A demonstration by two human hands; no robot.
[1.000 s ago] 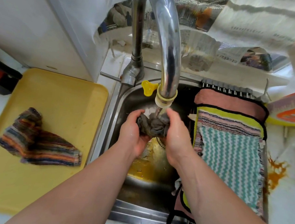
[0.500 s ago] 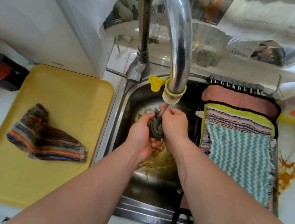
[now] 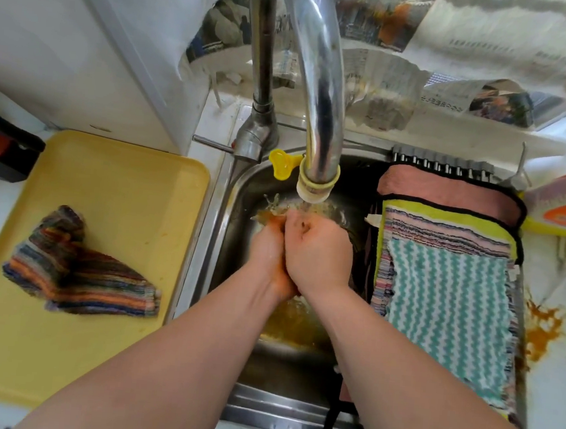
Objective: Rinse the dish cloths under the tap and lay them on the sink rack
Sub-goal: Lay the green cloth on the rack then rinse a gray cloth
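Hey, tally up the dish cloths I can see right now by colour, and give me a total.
Multicoloured striped cloth, on the yellow tray: 1
Teal zigzag cloth, on the sink rack: 1
Pink-striped cloth under it: 1
Yellow black-edged cloth: 1
Pink cloth, rack's far end: 1
Dark cloth, balled between left hand and right hand, barely showing: 1
Total: 6

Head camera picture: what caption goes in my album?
Left hand and right hand squeeze a mostly hidden dark cloth under running tap; striped cloth waits on yellow tray.
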